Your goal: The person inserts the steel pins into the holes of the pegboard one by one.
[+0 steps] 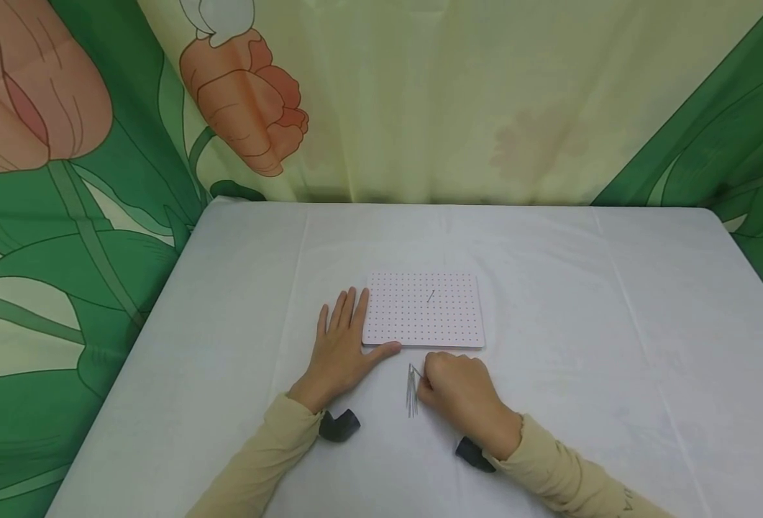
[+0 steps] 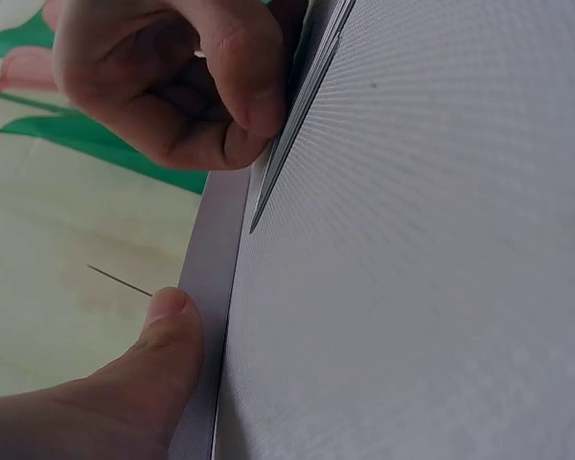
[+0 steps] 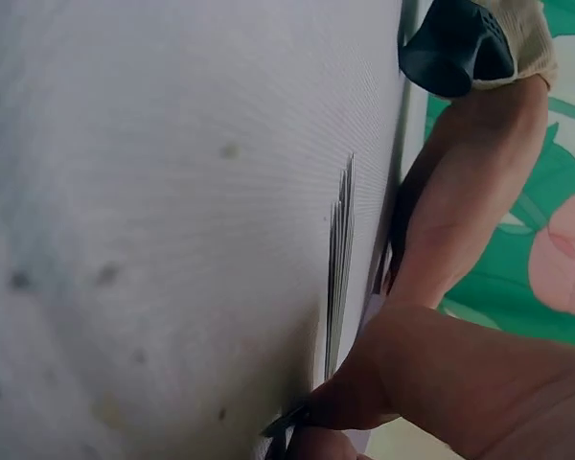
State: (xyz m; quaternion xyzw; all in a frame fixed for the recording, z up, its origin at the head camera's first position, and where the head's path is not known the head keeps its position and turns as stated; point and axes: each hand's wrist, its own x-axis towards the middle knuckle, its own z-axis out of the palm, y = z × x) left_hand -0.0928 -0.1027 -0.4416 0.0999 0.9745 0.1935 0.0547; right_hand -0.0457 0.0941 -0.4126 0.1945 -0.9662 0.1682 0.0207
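A white pegboard (image 1: 423, 309) with rows of small holes lies on the table, and one thin metal needle (image 1: 431, 296) stands tilted in it. My left hand (image 1: 342, 352) rests at the board's left edge, fingers straight and spread, with its thumb (image 2: 172, 331) against the front edge. In front of the board lies a small bunch of metal needles (image 1: 410, 392), seen lengthwise in the right wrist view. Just right of this bunch, my right hand (image 1: 462, 388) has its fingers curled and pinches one needle (image 3: 287, 422) between thumb and forefinger. Its fingers hide most of that needle.
A white cloth (image 1: 582, 302) with fold lines covers the table. Black wrist cameras (image 1: 340, 426) sit under both sleeves. Behind the table's far edge hangs a flower-patterned curtain (image 1: 420, 101).
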